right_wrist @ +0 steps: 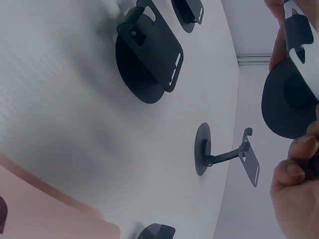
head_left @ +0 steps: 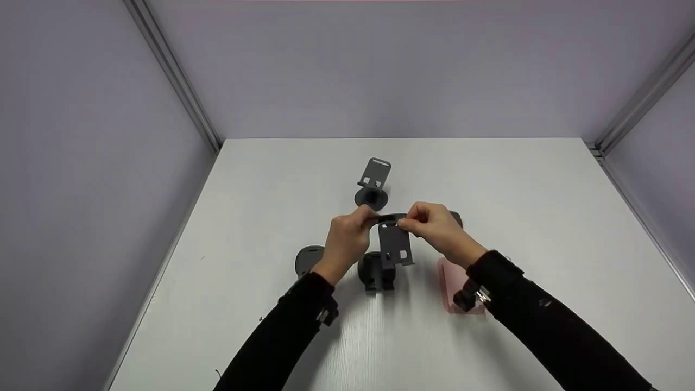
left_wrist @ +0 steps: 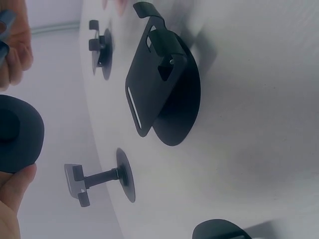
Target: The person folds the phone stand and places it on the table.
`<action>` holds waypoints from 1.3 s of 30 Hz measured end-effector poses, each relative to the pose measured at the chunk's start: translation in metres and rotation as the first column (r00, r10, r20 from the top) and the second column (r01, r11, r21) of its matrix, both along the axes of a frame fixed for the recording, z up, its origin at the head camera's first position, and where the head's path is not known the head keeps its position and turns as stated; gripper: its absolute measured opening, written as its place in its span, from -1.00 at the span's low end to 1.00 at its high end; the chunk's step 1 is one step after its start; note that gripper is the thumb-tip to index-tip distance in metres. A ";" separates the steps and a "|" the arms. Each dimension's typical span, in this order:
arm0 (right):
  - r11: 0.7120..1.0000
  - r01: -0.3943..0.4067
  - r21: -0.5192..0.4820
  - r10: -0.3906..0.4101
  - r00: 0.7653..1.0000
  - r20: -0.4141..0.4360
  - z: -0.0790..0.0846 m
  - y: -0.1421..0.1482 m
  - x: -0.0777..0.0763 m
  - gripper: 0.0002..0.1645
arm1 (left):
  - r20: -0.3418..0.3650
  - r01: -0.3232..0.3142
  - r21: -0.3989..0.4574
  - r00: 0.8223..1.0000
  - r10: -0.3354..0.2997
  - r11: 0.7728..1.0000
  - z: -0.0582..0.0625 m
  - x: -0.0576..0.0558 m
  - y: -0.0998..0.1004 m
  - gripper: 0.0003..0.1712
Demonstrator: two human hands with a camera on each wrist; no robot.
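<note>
Between my two hands, above the table, hangs a dark grey phone stand (head_left: 395, 244), its plate facing me. My left hand (head_left: 350, 233) pinches it at the left, by the edge of its rounded base (left_wrist: 22, 132). My right hand (head_left: 437, 231) pinches the upper right side of the same stand between thumb and fingers. Below it, a folded dark phone stand (head_left: 369, 269) rests on the table, with its plate leaning over a round base in the left wrist view. Some fingertips are hidden behind the held stand.
Farther back, an unfolded phone stand (head_left: 374, 172) stands on its round base. Another dark stand (head_left: 308, 258) lies beside my left wrist, and one more (head_left: 457, 217) is mostly hidden behind my right hand. A pink object (head_left: 450, 282) sits under my right wrist. Walls (head_left: 380, 70) border the table.
</note>
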State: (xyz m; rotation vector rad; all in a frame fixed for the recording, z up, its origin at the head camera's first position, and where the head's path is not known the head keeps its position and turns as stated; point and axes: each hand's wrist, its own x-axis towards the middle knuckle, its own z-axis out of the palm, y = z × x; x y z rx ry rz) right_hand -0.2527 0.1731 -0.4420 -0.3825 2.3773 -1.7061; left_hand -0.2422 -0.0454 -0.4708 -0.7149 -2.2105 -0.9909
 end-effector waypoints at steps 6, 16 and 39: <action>1.000 0.012 -0.001 -0.012 1.000 0.018 -0.003 -0.001 -0.002 -0.69 | -0.007 0.004 0.012 1.000 -0.004 1.000 -0.002 -0.001 0.001 -0.92; 0.999 0.036 0.006 -0.036 0.999 0.034 -0.003 -0.001 -0.003 -0.77 | -0.015 0.001 0.023 1.000 -0.001 1.000 -0.002 -0.001 -0.002 -0.93; 0.983 -0.182 0.021 0.177 0.973 0.146 -0.008 0.012 0.012 -0.72 | 0.034 -0.052 0.090 0.998 0.049 0.995 0.000 -0.006 -0.017 -0.95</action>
